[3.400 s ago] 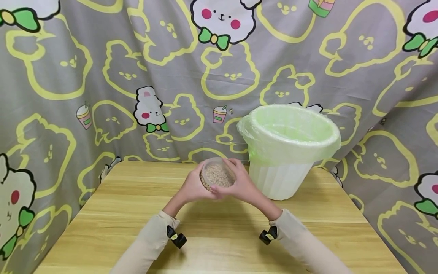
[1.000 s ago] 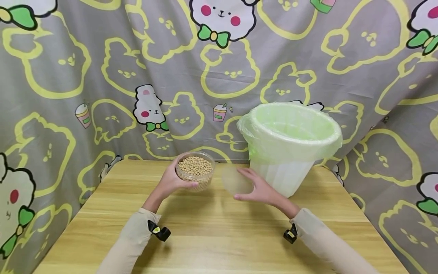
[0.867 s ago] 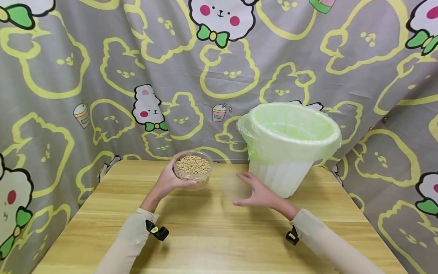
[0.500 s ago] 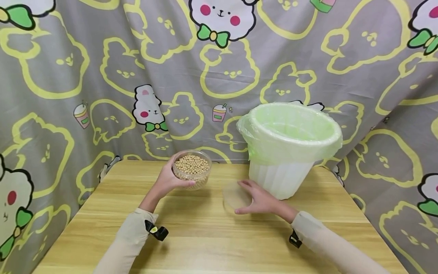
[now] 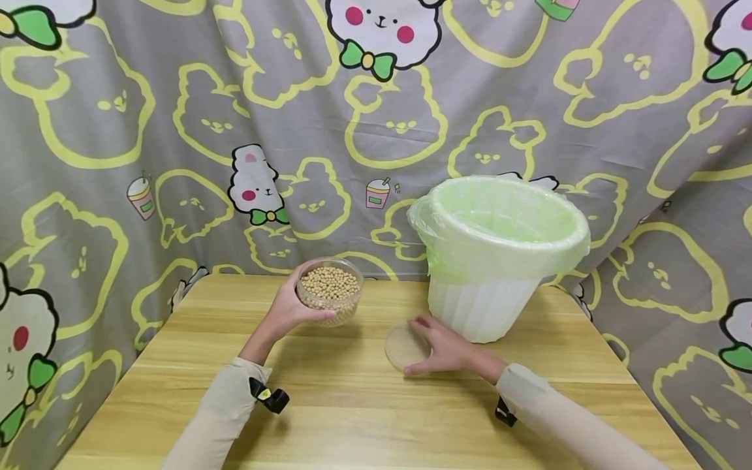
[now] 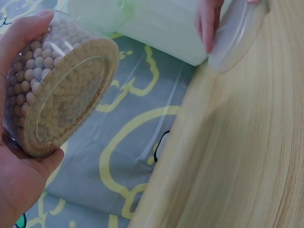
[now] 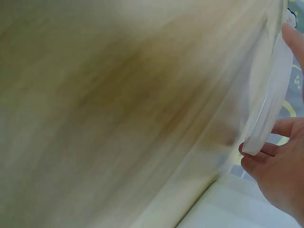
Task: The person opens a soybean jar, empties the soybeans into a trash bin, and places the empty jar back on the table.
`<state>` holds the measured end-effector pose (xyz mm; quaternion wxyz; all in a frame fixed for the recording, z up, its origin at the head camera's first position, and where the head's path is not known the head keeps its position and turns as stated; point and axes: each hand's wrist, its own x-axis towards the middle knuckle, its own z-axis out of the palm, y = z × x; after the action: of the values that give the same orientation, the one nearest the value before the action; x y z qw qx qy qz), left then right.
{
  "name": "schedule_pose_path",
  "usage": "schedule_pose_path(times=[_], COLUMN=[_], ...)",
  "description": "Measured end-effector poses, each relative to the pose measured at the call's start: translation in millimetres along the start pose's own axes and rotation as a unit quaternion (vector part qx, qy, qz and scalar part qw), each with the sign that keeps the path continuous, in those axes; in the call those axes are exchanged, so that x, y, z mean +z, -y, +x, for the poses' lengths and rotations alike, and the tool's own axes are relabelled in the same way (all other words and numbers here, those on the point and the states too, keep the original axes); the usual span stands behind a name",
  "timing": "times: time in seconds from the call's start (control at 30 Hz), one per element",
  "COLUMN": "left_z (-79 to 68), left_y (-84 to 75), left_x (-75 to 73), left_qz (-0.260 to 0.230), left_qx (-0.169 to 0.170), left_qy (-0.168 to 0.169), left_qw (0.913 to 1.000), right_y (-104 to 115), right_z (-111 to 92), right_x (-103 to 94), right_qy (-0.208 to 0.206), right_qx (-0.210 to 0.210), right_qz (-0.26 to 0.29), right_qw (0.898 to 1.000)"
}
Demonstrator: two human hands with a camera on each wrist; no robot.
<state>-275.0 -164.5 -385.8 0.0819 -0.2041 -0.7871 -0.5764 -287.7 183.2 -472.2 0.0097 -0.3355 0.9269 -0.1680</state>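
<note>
My left hand (image 5: pixel 289 305) grips a clear round plastic jar (image 5: pixel 346 309) of beige soybeans (image 5: pixel 329 283) by its side, holding it above the table, uncovered and slightly tilted. In the left wrist view the jar (image 6: pixel 71 95) shows its base, with thumb and fingers around its wall. Lower and to the right, my right hand (image 5: pixel 448 346) holds a translucent round lid (image 5: pixel 402 347) by its edge, thumb and fingers on opposite sides. The right wrist view shows the lid (image 7: pixel 271 102) close to the tabletop; whether its whole rim touches is unclear.
A white ribbed bin (image 5: pixel 476 307) with a pale green plastic liner (image 5: pixel 493 264) stands at the back right, just beyond my right hand. The wooden table (image 5: pixel 352 418) ends at a patterned grey curtain (image 5: pixel 317 137) behind and at the sides.
Both hands were together round the lidded jar; they then parted, the lid coming away in my right hand. That hand has since lowered the lid toward the table. The left has stayed nearly still lately.
</note>
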Motion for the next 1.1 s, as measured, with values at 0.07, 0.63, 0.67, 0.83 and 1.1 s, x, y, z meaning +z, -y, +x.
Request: schedule_pose_path(times=[0.07,0.63,0.67,0.83,1.1], left_z=[0.0,0.4,0.0,-1.2,-1.4], left_y=[-0.2,-3.5,-3.5,-2.6,-1.2], left_x=[0.2,2.7,3.0,4.6,7.1], left_qz=[0.000,0.003,0.002,0.000,-0.005], left_qx=[-0.004,-0.001,-0.002,-0.003,-0.008], left_qy=[0.000,-0.007,-0.007,-0.009,-0.004], left_qw=[1.0000,1.0000,1.0000,1.0000,0.9999], right_y=[0,2,2,5,24], right_z=[0,-4,-5,-5,-4], right_x=[1.1,3.1,2.8,0.5,-31.1], right_qy=[0.006,0.025,0.026,0.027,-0.018], right_qx=[-0.003,-0.014,-0.013,-0.011,-0.014], right_qz=[-0.003,-0.049,-0.048,-0.053,-0.029], right_qw=[1.000,0.998,0.998,0.998,0.999])
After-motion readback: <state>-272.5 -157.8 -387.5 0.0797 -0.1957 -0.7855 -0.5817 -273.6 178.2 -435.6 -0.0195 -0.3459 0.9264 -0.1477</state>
